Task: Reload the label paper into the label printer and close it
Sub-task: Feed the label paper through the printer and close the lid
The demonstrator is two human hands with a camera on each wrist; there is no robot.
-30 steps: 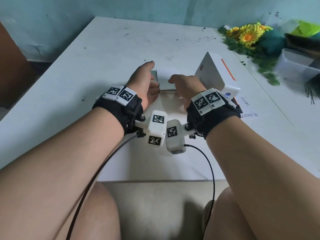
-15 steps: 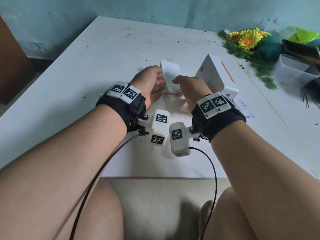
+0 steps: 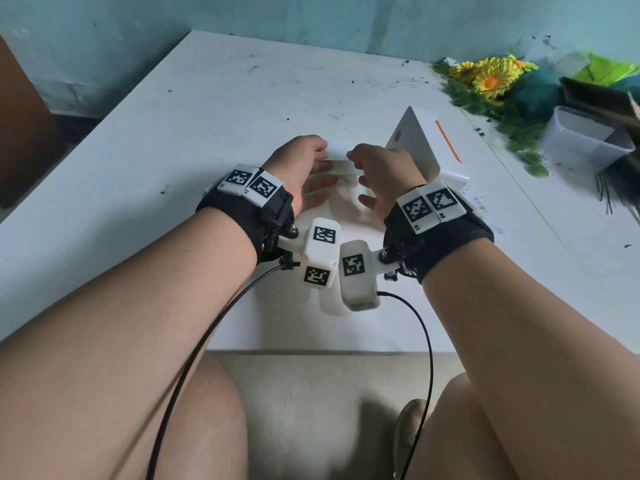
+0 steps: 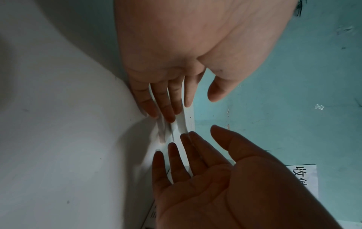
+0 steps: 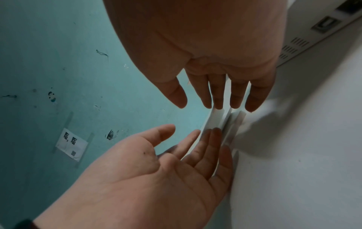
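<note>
A thin white stack of label paper [image 3: 337, 166] is squeezed end to end between my two hands, just above the table [image 3: 173, 168]. My left hand [image 3: 311, 161] presses its left end with straight fingers [image 4: 168, 111], thumb held off. My right hand [image 3: 363, 164] presses the other end the same way, fingers [image 5: 217, 100] straight and thumb clear. In both wrist views the label paper [image 4: 183, 122] [image 5: 215, 120] bows slightly between the fingertips. The white label printer [image 3: 429, 147], with an orange stripe, stands just right of my right hand; its vented side [image 5: 297, 45] shows in the right wrist view.
Artificial sunflowers and greenery [image 3: 485, 77] lie at the back right beside a clear plastic tub [image 3: 585, 140]. Printed label sheets [image 3: 485, 206] lie on the table by my right wrist. The table's front edge [image 3: 311, 349] runs under my forearms. A teal wall stands behind.
Half a second ago the label stack stood raised on end between my hands. It is now lower and flatter, with both hands pressing its ends.
</note>
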